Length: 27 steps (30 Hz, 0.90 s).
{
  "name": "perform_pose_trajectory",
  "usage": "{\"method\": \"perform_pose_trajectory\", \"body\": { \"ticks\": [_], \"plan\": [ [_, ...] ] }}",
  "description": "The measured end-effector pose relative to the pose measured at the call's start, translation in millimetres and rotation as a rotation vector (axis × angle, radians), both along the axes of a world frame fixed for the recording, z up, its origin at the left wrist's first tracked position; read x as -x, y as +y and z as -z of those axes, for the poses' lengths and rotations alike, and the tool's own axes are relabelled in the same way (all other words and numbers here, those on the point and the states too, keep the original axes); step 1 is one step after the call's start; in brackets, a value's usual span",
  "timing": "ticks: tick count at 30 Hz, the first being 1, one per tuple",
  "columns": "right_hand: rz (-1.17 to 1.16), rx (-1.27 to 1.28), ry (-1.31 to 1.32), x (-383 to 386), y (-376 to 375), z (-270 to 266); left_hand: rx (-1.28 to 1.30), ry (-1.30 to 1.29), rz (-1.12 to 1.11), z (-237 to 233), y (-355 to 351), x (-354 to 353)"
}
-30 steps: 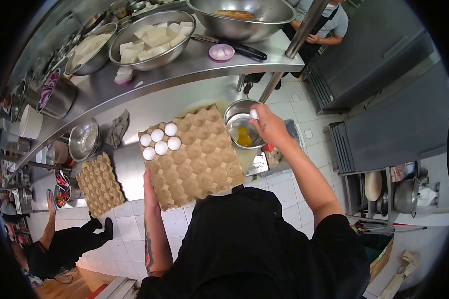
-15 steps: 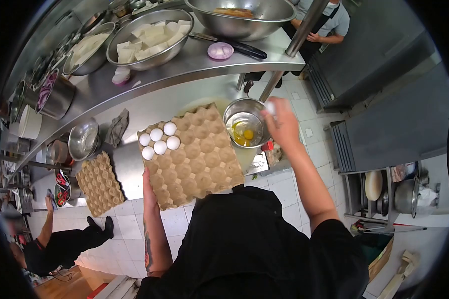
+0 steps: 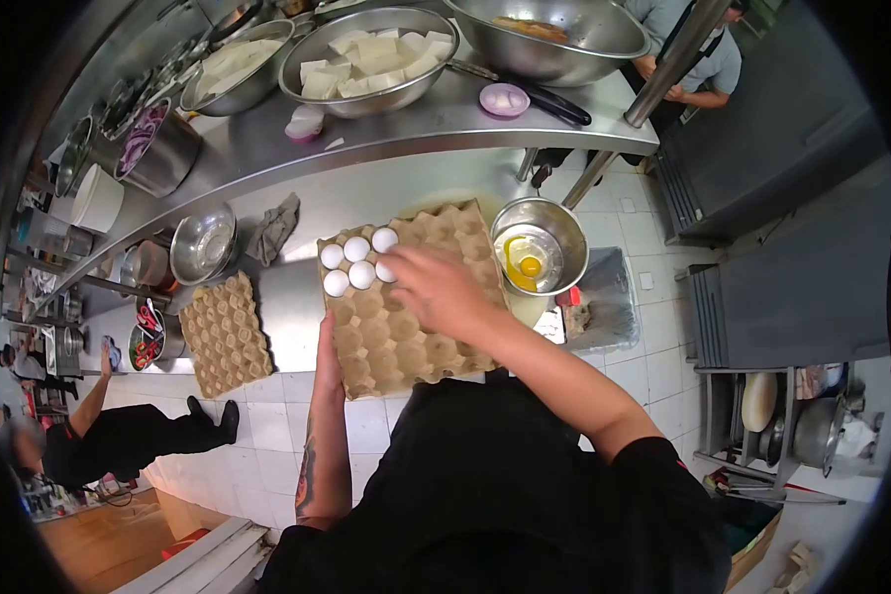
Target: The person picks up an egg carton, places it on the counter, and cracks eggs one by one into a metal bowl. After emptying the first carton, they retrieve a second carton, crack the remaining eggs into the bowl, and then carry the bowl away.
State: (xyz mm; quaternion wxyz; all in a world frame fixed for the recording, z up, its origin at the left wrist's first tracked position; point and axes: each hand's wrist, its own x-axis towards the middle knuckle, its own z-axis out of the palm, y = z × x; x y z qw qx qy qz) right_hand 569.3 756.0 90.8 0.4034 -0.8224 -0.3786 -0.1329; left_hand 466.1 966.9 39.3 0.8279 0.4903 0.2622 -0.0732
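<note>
My left hand (image 3: 331,358) grips the left edge of a large brown cardboard egg tray (image 3: 421,348). Several white eggs (image 3: 357,248) sit in the tray's far left corner; its other cups that I can see hold none. Over the tray reaches my right hand (image 3: 444,289), slightly blurred, thumb and fingers closed about the rightmost egg (image 3: 386,271) of the nearer row, which is partly covered. Just right of the tray stands a steel bowl (image 3: 570,241) with a yolk (image 3: 531,266) and clear egg white in it.
A lined bin (image 3: 619,297) is beyond the bowl. Another egg tray (image 3: 225,335) lies at left, near a grey cloth (image 3: 273,230). Above runs a steel shelf (image 3: 406,137) with bowls, white blocks, a knife and cut onion. Co-workers stand at left and upper right.
My right hand has moved left from the bowl's rim to the eggs. The white egg or shell it held there is out of sight. My left hand still grips the tray.
</note>
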Motion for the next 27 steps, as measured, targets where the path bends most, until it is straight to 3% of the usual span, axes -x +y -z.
{"method": "perform_pose_trajectory", "body": {
  "ticks": [4,6,7,9,11,13,15,18,21,24,25,27],
  "plan": [
    [0.061,0.289,-0.138,-18,30,21,-0.033,0.006,-0.03,20,9,1],
    [-0.063,0.111,0.199,-25,19,23,0.017,-0.005,0.0,23,11,1],
    [-0.058,0.115,0.198,-26,9,20,0.022,-0.006,0.005,25,11,2],
    [-0.131,-0.251,0.657,-30,-24,9,0.02,-0.009,-0.009,29,11,1],
    [-0.119,-0.62,0.937,-29,-76,18,0.036,-0.033,-0.004,24,8,0],
    [0.011,-0.904,0.838,-31,-133,37,0.038,-0.047,-0.009,20,6,0],
    [0.222,-1.08,0.914,-35,-177,22,0.012,-0.045,0.002,20,5,-1],
    [0.516,-1.252,0.703,-79,-224,61,-0.018,-0.042,0.01,23,8,0],
    [0.625,-1.239,0.601,-112,-223,69,-0.004,-0.032,0.005,21,6,0],
    [0.516,-1.036,0.804,-111,-222,56,-0.019,-0.066,-0.004,26,8,-3],
    [0.501,-1.17,0.83,-102,-225,46,-0.05,-0.06,-0.018,29,10,-3],
    [0.425,-1.198,0.862,-85,-227,31,-0.071,-0.047,-0.044,28,8,-1]
  ]
}}
